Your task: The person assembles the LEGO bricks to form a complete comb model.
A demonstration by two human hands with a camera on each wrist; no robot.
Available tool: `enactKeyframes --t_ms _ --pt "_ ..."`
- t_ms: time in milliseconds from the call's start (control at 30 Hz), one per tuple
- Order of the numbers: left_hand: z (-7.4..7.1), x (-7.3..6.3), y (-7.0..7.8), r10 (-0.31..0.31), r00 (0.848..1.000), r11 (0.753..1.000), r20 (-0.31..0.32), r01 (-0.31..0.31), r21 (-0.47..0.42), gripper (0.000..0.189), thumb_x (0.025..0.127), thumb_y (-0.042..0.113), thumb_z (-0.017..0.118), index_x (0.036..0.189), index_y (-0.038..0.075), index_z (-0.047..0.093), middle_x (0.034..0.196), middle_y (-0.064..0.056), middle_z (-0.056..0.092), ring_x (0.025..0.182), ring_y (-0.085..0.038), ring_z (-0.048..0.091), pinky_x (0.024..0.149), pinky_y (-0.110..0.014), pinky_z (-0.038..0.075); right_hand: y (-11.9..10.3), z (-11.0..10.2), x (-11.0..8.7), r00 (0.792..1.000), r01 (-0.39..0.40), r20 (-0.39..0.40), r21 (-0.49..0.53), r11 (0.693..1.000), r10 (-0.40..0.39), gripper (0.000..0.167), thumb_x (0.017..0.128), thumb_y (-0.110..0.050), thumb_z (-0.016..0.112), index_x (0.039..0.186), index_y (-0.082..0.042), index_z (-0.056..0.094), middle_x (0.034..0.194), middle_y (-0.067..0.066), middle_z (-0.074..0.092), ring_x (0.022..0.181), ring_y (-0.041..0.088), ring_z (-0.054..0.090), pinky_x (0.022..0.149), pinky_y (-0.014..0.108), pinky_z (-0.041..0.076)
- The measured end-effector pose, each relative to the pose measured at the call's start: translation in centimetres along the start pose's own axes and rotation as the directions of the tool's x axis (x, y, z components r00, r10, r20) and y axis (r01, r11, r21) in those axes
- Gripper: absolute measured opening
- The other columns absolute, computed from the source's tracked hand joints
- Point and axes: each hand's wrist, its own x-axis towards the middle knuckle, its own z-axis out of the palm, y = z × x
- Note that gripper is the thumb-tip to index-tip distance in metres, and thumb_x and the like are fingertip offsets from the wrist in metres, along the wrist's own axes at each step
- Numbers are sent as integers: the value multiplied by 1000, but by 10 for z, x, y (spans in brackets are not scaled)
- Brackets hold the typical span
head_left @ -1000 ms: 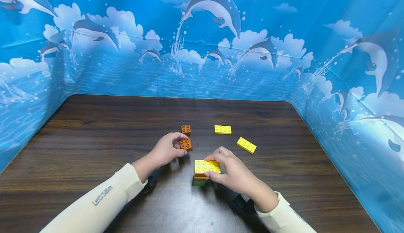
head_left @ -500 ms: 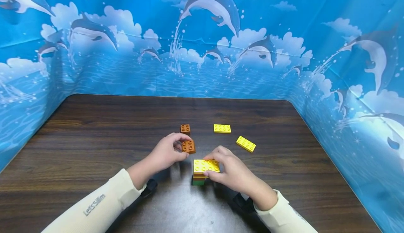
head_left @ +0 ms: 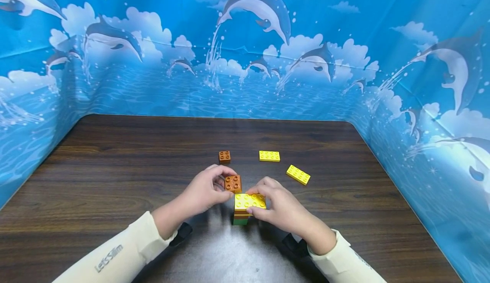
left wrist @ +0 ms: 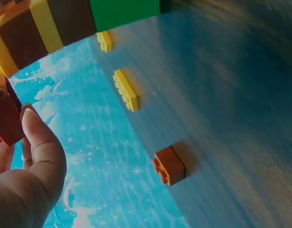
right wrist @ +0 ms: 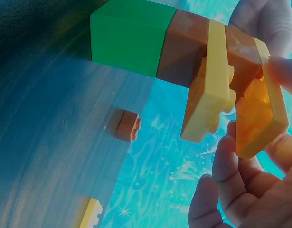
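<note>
A stack of toy bricks stands at the middle front of the table. Its green block point(right wrist: 129, 38) is at the bottom, then a brown brick point(right wrist: 183, 47), a yellow plate point(right wrist: 202, 104), another brown brick point(right wrist: 241, 54) and a yellow top plate point(head_left: 243, 203). Both yellow plates overhang to one side. My right hand point(head_left: 281, 208) grips the overhanging end of the top plate between thumb and fingers. Between its thumb and fingers, my left hand point(head_left: 204, 190) pinches a loose brown brick point(head_left: 232, 184), studs up, right beside the stack's top.
Behind the hands, another brown brick point(head_left: 224, 156) lies on the dark wooden table point(head_left: 134, 155). To its right are two loose yellow plates, one straight point(head_left: 269, 156) and one turned at an angle point(head_left: 298, 175). A blue dolphin curtain point(head_left: 229, 91) encloses the table's back and sides.
My left hand has carried the brown brick rightward and toward me, from near the other loose brown brick to the stack. The right hand keeps its grip on the top plate.
</note>
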Motion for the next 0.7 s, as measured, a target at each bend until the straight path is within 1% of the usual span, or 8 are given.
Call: enactKeyframes --t_ms 233,433,533,700 --pt "1 -6 7 14 1000 1000 8 -14 -13 39 78 0 72 116 5 62 105 -8 54 83 -18 55 64 -29 50 2 0 0 1000 23 3 17 1000 -23 29 85 -20 74 113 -11 68 101 -5 55 89 12 49 70 24 47" --pt "2 -10 10 51 998 998 43 -49 -36 39 78 1 71 116 4 62 104 -9 54 82 -18 55 65 -28 51 3 -1 1 999 41 8 23 999 -42 31 86 -20 74 114 -10 68 103 -4 56 86 12 48 67 23 47" --pt "3 -11 11 68 996 997 54 -66 -32 39 78 1 71 116 3 62 103 -9 53 83 -18 55 67 -26 51 4 -2 0 999 41 13 21 999 -41 33 86 -21 74 116 -10 67 104 -4 56 84 12 48 65 23 46" --pt "4 -14 13 79 995 997 66 -78 -17 39 79 2 72 117 3 61 104 -8 53 85 -17 54 69 -25 51 3 -3 0 999 29 28 10 1000 -29 35 85 -23 75 117 -11 67 105 -5 56 87 12 48 66 24 46"
